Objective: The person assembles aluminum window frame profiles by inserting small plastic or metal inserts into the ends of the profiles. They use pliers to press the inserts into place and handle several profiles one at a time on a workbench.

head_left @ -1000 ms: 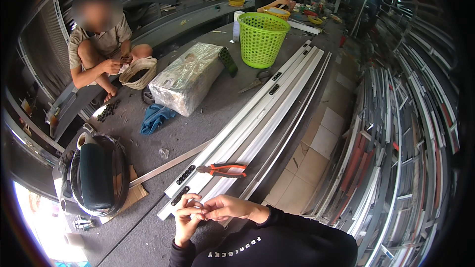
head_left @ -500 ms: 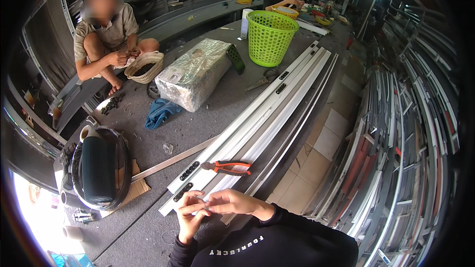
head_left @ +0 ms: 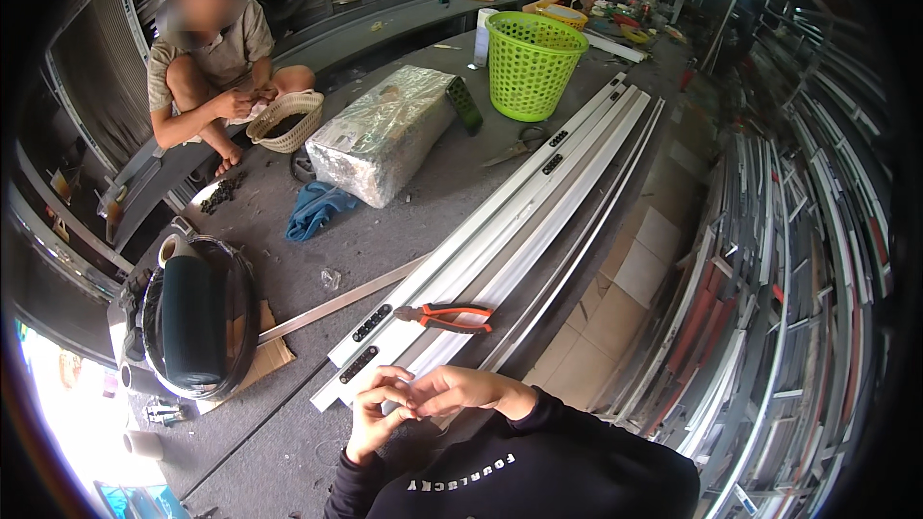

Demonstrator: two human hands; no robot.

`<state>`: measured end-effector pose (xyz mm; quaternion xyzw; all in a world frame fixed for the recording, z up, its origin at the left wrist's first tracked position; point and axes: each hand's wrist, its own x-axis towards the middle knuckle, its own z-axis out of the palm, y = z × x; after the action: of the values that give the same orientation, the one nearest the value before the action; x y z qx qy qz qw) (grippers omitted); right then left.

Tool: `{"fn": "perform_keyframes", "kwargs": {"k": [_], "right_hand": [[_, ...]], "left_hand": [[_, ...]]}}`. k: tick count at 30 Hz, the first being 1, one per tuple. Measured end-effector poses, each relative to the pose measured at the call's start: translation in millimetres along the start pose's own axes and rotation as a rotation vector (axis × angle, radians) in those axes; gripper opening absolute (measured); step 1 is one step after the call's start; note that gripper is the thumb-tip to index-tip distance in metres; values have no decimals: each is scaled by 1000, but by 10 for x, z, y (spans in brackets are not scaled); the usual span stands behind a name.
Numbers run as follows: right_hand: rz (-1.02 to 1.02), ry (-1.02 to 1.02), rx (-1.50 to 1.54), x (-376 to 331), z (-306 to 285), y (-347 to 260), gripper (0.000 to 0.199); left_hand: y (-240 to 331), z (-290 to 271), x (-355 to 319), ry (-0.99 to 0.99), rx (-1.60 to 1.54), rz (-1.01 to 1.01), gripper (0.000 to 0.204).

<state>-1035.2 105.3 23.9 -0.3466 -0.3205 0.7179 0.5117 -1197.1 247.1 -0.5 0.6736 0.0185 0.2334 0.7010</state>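
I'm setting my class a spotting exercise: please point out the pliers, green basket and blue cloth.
Pliers (head_left: 425, 314): head view, on the joint where the handles begin.
Green basket (head_left: 532, 79): head view, on the front wall.
Blue cloth (head_left: 316, 211): head view, mid-folds.

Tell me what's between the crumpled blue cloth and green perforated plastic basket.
The head view shows a shiny film-wrapped box, then a dark rectangular phone.

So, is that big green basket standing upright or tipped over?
Upright: the green basket stands on its narrower end on the table, with its wide opening facing up.
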Motion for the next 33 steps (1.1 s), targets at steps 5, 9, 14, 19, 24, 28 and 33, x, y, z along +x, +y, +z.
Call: {"fn": "perform_keyframes", "kwargs": {"k": [5,9,14,19,24,28,33], "right_hand": [[-37,59,78,6,27,1,21],[-21,111,10,-3,0,-25,26],[-105,233,-127,1,44,-41,29],[-159,276,-127,-12,114,-71,28],[-160,369,-172,-34,145,-117,25],[-204,393,-268,-48,171,-148,24],[-240,408,-209,-28,221,-151,22]], "left_hand": [[-4,9,-22,51,-85,-40,18],[-17,15,-7,103,-106,-3,17],[14,73,-26,157,-182,-55,27],[-31,142,-42,204,-316,-15,14],[-55,187,-55,268,-440,-135,18],[-45,217,-36,335,-624,-167,16],[-76,224,-29,411,-811,-162,18]]}}
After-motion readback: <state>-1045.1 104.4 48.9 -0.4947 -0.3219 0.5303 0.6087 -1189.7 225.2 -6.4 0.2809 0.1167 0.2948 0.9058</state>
